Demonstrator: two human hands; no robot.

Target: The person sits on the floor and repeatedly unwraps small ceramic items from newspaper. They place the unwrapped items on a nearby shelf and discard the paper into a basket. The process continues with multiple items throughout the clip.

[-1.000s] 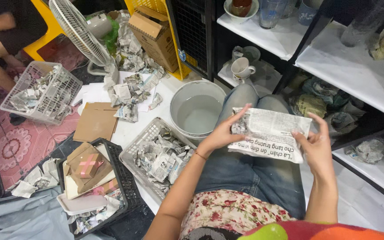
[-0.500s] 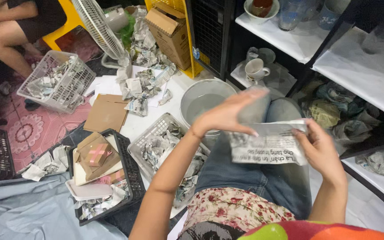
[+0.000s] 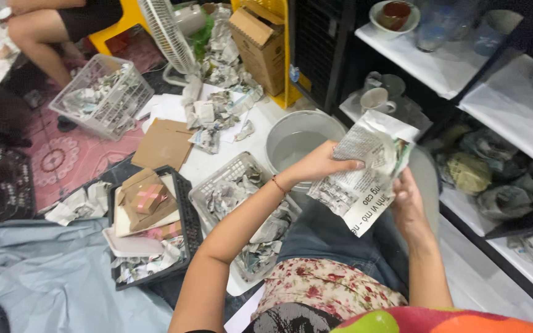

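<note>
The newspaper sheet (image 3: 365, 176), spread flat between both hands a second ago, is now bunched and folded. The left hand (image 3: 322, 165), lifted off it meanwhile, grips its upper edge again; the right hand (image 3: 409, 206) now supports it from beneath.

At my twelve o'clock I see a round grey metal basin (image 3: 300, 145) on the floor. At ten o'clock sits a white wire basket of crumpled paper (image 3: 103, 95), with a white electric fan (image 3: 166, 31) past it. A brown cardboard box (image 3: 260, 40) stands at eleven. At two o'clock, a white ceramic mug (image 3: 377, 100) rests on a low shelf.
</note>
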